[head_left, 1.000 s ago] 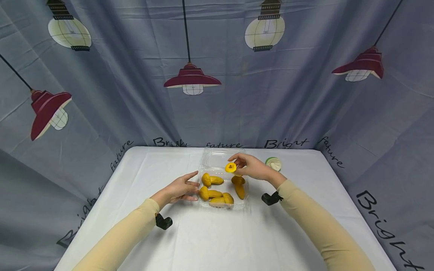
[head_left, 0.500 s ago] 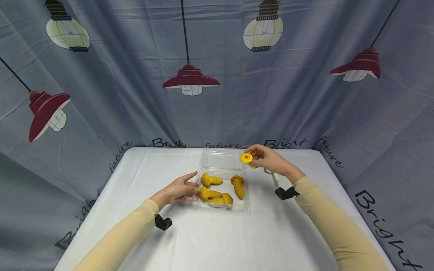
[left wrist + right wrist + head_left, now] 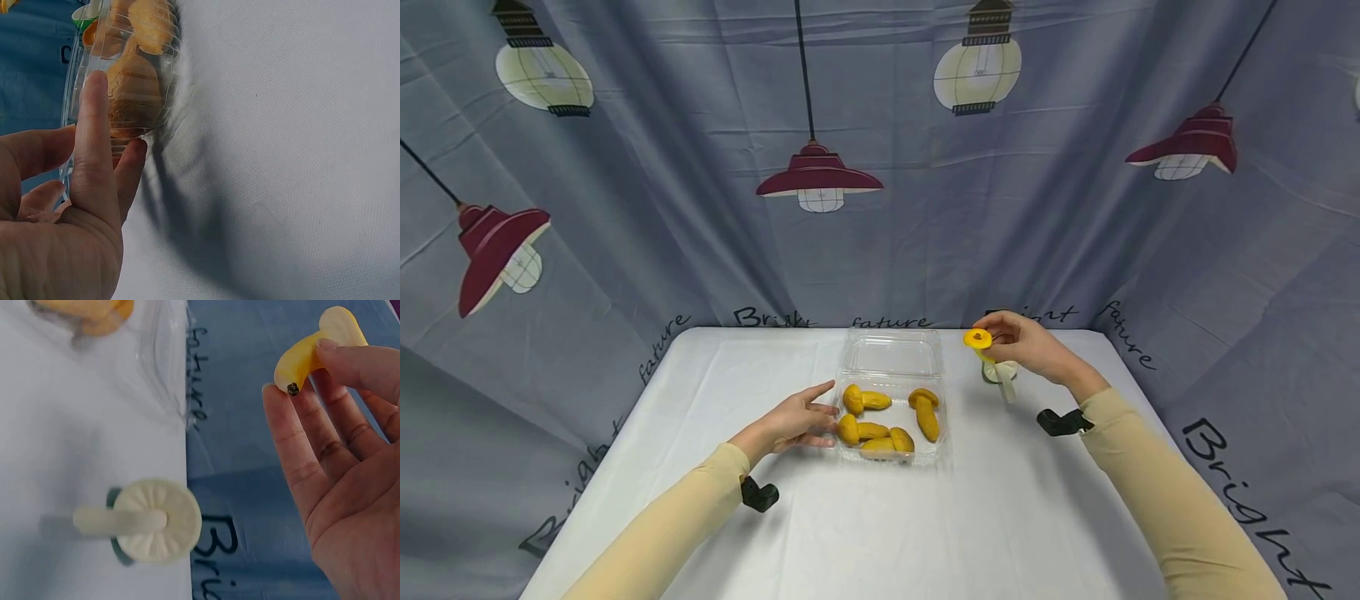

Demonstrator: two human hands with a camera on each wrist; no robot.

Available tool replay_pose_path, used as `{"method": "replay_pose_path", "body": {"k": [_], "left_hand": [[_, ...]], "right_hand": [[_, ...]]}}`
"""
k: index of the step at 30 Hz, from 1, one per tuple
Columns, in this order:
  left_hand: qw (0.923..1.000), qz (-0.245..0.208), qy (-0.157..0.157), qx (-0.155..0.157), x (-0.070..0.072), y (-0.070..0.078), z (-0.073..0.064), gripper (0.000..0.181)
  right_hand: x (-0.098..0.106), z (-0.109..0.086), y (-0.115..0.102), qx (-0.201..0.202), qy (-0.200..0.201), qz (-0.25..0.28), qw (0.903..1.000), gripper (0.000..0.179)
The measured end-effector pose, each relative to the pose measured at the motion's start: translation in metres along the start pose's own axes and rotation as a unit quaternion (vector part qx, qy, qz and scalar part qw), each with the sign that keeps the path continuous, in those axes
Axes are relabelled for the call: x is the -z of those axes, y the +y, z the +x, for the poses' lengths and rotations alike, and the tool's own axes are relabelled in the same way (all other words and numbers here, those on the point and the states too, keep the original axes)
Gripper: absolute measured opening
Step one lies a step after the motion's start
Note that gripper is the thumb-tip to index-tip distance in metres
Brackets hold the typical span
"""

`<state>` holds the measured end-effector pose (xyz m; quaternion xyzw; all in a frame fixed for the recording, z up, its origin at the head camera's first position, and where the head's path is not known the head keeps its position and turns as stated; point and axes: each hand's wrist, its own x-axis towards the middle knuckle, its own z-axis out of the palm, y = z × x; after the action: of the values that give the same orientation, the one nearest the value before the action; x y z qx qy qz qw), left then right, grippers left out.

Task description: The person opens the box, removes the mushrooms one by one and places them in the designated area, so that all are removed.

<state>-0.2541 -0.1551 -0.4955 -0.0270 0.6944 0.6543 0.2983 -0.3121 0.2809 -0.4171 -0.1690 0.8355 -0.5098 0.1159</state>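
Note:
In the head view, my left hand [image 3: 793, 421] rests its fingers against the left side of a clear plastic box [image 3: 891, 356], its lid folded back. Several brownish-yellow mushrooms [image 3: 927, 414] lie inside. The left wrist view shows the index finger straight beside the box wall [image 3: 172, 69]. My right hand [image 3: 1030, 343] is raised at the back right, pinching a small yellow mushroom [image 3: 299, 359] with a dark spot at one end between thumb and fingers. Near and below it on the table lies a pale mushroom [image 3: 1004, 373] with a green-edged cap, stem up in the right wrist view.
A white-covered table [image 3: 880, 533] lies under everything, its back edge close behind the box lid. A grey-blue curtain [image 3: 880, 258] with printed lamps hangs behind and at the sides. Black camera mounts [image 3: 1062, 422] sit on both wrists.
My right hand has moved right and back from over the box, carrying the yellow mushroom, to above the pale mushroom. My left hand has stayed at the box.

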Motion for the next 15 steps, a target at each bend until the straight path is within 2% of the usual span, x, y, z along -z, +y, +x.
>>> {"method": "replay_pose_path", "body": {"k": [5,15], "left_hand": [[1.0,0.003,0.002,0.0,0.0,-0.001,-0.001,0.084],[1.0,0.0,-0.002,-0.003,0.001,0.0,0.0,0.082]], "right_hand": [[0.015,-0.005,0.009,-0.01,0.015,0.013,0.9998,0.051],[0.04,-0.021,0.029,-0.022,0.054,0.0,0.9983,0.054]]}}
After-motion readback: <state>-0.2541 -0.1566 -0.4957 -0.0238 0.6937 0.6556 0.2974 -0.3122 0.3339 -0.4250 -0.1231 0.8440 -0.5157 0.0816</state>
